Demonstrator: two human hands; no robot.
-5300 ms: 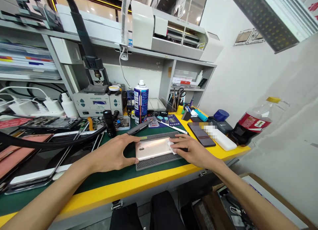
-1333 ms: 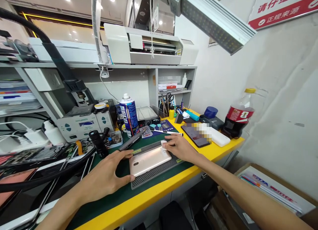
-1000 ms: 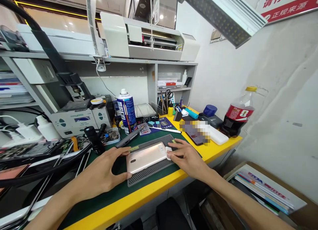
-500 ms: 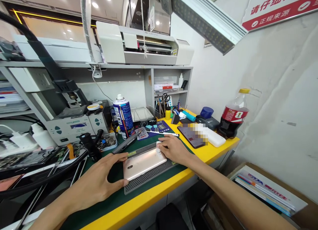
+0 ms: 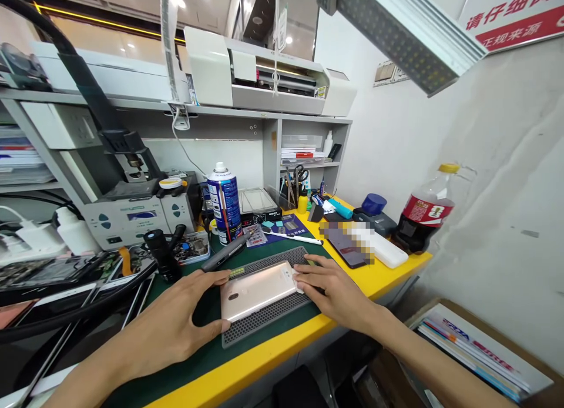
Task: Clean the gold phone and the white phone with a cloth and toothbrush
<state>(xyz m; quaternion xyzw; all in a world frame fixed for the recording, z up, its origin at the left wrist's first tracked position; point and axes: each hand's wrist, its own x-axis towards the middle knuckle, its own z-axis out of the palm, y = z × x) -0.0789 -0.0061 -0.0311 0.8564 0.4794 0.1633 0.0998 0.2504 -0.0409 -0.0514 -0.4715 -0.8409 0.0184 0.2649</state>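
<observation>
A pale gold phone (image 5: pixel 259 290) lies back up on a grey perforated mat (image 5: pixel 268 320) over the green work surface. My left hand (image 5: pixel 180 314) grips the phone's left end, with the thumb at the near corner and the fingers at the far corner. At the phone's right end my right hand (image 5: pixel 335 287) has its fingertips on a small whitish piece (image 5: pixel 299 278), partly hidden under them. Behind the mat lie a grey pen-shaped tool (image 5: pixel 227 252) and a white stick (image 5: pixel 299 237).
A blue spray can (image 5: pixel 224 205) and a black flashlight (image 5: pixel 161 255) stand at the back left. Toward the right are a dark phone (image 5: pixel 348 249), a white case (image 5: pixel 388 252) and a cola bottle (image 5: pixel 425 211). A lamp (image 5: pixel 409 37) hangs above.
My right hand has shifted right, its fingers now flatter across the phone's right end. My left hand keeps its hold. The camera view has turned slightly.
</observation>
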